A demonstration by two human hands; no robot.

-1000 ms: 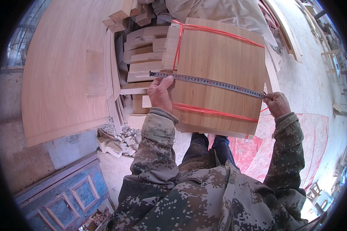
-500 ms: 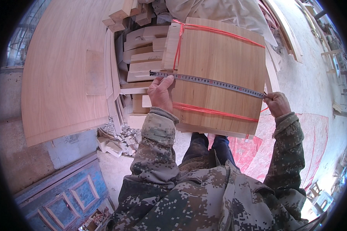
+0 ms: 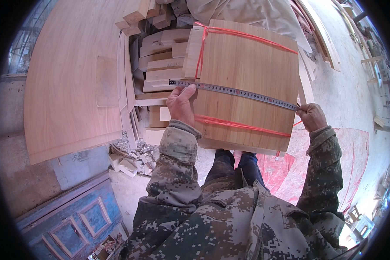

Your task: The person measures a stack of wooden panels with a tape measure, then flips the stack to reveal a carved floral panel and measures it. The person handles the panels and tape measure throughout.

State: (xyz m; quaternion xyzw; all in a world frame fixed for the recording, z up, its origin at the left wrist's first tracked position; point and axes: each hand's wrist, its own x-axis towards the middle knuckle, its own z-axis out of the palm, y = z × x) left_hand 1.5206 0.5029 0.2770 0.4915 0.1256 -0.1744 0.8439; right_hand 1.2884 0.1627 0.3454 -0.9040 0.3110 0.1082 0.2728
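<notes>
A steel tape measure (image 3: 247,94) stretches across a stack of flat wooden boards (image 3: 251,56), sloping slightly down to the right. Near the stack's left edge my left hand (image 3: 182,104) pinches the blade, thumb on top, and a short length with the dark hooked end sticks out past it. At the right edge my right hand (image 3: 312,117) closes on the other part of the tape; its case does not show. Red plastic twine (image 3: 238,123) binds the boards in two bands, one above the tape and one below.
Left of the boards lie several pale timber offcuts (image 3: 162,64) in a pile. A large plywood sheet (image 3: 69,82) leans at the far left, above a blue panelled door (image 3: 73,221). Beige cloth (image 3: 247,13) lies behind the stack; red plastic sheeting (image 3: 342,160) covers floor on the right.
</notes>
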